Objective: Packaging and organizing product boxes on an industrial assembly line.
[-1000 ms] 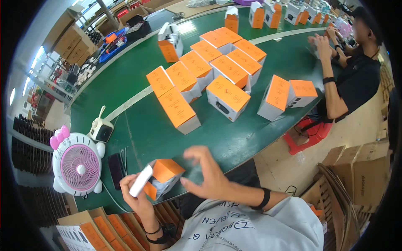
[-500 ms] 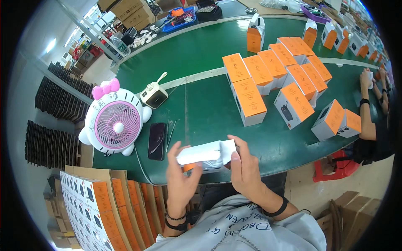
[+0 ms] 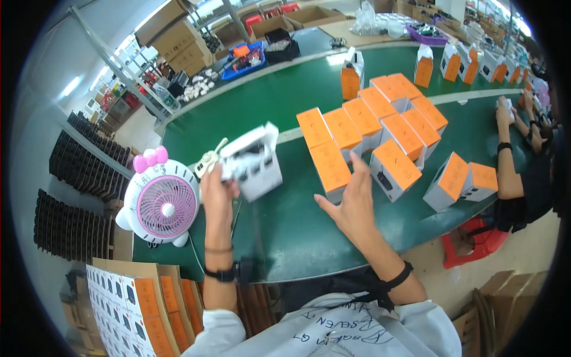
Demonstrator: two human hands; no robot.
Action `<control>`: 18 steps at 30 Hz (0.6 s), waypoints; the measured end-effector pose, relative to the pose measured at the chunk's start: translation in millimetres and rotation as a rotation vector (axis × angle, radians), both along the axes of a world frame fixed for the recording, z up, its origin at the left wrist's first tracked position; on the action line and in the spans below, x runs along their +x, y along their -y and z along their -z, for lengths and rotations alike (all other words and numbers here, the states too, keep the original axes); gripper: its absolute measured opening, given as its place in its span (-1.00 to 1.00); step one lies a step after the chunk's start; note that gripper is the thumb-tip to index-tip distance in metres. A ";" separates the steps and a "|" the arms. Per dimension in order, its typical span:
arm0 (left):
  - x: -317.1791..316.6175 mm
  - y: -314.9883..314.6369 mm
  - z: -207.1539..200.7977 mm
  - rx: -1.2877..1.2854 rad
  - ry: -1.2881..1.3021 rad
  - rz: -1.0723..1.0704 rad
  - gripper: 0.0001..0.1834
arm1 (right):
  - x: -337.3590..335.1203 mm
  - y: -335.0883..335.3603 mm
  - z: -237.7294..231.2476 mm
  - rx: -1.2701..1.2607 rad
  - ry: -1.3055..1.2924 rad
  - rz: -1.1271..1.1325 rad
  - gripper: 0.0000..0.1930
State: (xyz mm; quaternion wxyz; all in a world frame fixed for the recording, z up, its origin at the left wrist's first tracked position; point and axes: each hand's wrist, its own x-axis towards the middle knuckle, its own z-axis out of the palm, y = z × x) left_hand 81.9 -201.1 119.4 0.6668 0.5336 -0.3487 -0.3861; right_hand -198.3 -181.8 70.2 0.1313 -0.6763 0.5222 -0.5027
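My left hand (image 3: 215, 199) grips a small carton (image 3: 263, 181) by its left side. The carton is tilted, its white top flap stands up, and something pale, blurred, shows at the opening. My right hand (image 3: 355, 199) is in the air with thumb and fingers spread, holding nothing. Beside its fingertips lies the nearest orange-topped box (image 3: 330, 169) of a cluster of closed white-and-orange boxes (image 3: 363, 119). Behind my left hand, partly hidden, is a cream speaker-like device (image 3: 206, 163) with a strap.
A pink-and-white cartoon fan (image 3: 166, 208) stands at the left of the green table (image 3: 279, 238). Below it are stacked boxes with cardboard dividers (image 3: 134, 303). Open-topped boxes (image 3: 423, 68) line the far right, with a co-worker's arm (image 3: 508, 160) near them and a red stool (image 3: 473, 244) below.
The carton, held between both hands near the table's front edge, has moved forward and left in my left hand. My right hand has let go and moved forward toward the boxes.
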 end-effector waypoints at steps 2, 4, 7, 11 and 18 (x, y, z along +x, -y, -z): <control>0.8 70.0 1.3 -0.088 0.003 0.067 -0.72 | -4.9 11.8 16.4 0.046 0.037 -0.077 0.01; 8.1 137.2 14.5 -0.092 -0.011 0.103 -0.74 | -13.0 -2.6 7.2 0.144 0.056 -0.129 -0.03; 30.0 211.6 45.3 -0.017 -0.035 0.196 -0.73 | -21.8 -35.0 -16.3 0.218 0.104 -0.154 -0.18; 28.8 228.1 55.7 0.098 -0.051 0.081 -0.63 | -44.7 -72.5 -28.5 0.273 0.037 -0.101 -0.43; -71.3 -36.3 -10.1 -0.153 0.866 0.619 0.09 | -55.8 -75.3 -45.5 0.722 0.636 -0.315 -0.51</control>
